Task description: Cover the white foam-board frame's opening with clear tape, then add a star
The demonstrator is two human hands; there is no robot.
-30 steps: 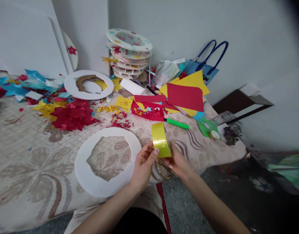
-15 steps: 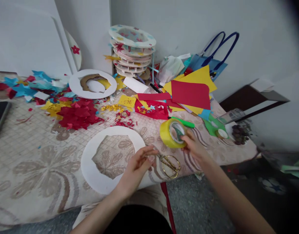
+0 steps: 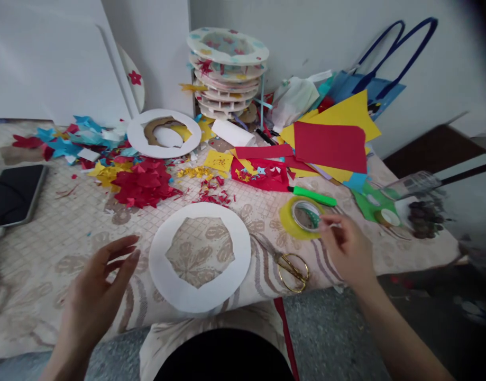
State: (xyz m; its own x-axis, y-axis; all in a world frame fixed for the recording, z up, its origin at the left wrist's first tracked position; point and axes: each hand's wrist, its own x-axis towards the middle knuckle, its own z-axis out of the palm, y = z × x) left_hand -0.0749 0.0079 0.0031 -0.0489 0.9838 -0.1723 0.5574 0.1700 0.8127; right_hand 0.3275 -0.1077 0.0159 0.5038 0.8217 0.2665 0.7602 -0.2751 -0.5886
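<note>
The white paper ring (image 3: 195,297) lies flat on the tabletop (image 3: 48,248), directly in front of the person. Just left of the ring, the left hand (image 3: 98,280) hovers open with its fingers spread, holding nothing. Right of the ring, the yellow tape roll (image 3: 287,222) lies flat, and the right hand (image 3: 346,248) has thumb and forefinger drawn together at the roll's near rim. Whether they pinch a loose tape end, I cannot tell. Gold-handled scissors (image 3: 292,267) lie between the ring and that hand. The work in hand looks to be at the tape; drawing off a strip would call for steadying the roll and keeping the scissors within reach
</note>
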